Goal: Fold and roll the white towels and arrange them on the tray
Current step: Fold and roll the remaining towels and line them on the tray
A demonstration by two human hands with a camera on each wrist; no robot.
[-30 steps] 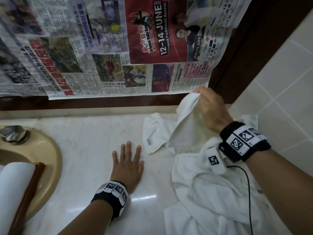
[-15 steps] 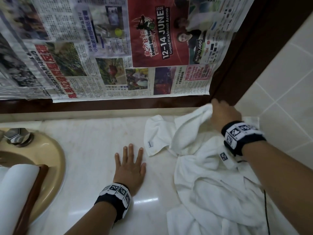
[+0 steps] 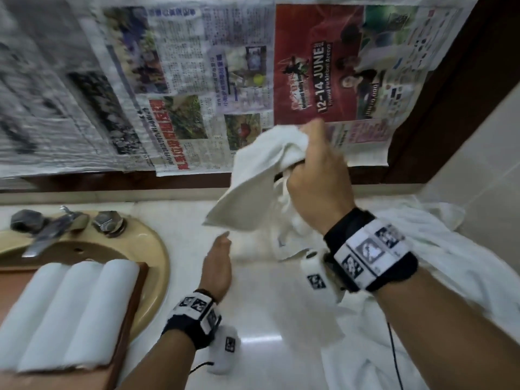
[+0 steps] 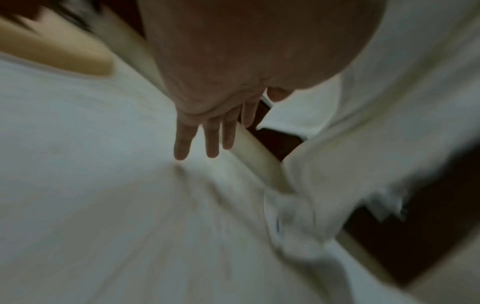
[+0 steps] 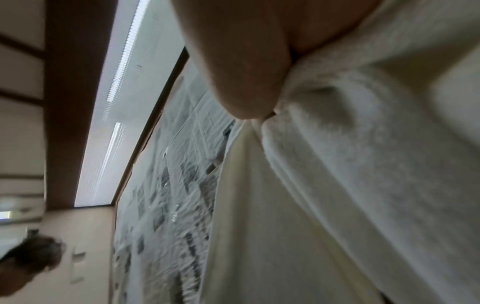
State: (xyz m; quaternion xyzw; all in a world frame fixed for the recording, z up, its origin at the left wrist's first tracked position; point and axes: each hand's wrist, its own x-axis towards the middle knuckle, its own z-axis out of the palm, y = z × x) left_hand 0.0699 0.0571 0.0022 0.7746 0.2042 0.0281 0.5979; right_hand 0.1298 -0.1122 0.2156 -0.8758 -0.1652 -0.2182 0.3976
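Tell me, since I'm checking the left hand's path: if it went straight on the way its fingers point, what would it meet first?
Probably the hanging edge of the white towel that the right hand grips; the left hand points at it over bare countertop, though depth is unclear.

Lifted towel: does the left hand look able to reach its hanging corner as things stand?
Probably yes. The left hand is open and holds nothing, just below the hanging corner of the lifted towel, which the right hand grips. Nothing lies between them.

Right hand (image 3: 315,175) with gripped towel (image 3: 253,187) now higher; left hand (image 3: 218,266) off the counter, edge-on
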